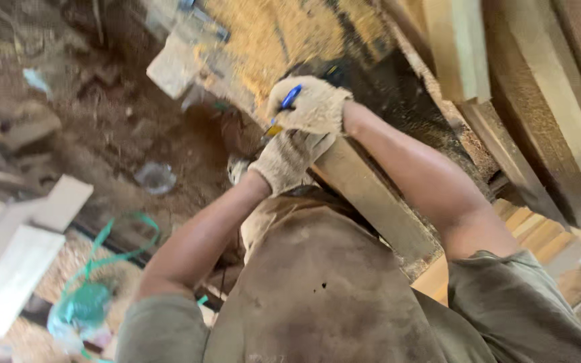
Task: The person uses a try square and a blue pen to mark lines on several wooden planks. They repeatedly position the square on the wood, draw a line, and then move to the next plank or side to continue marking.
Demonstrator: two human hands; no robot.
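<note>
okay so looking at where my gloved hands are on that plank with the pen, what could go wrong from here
The right hand holds a blue pen just above the left hand, both pressed to the angled plank. The view is tilted and blurred, so a mark could easily wander. The plank's corner presses against the apron; if it slides, it may jab. Sawdust and loose offcuts nearby could make footing slippery.

Cream knit gloves (304, 128), blue pen (290, 97), pale tan plank (378, 202), green plastic strap (112, 245)
</note>
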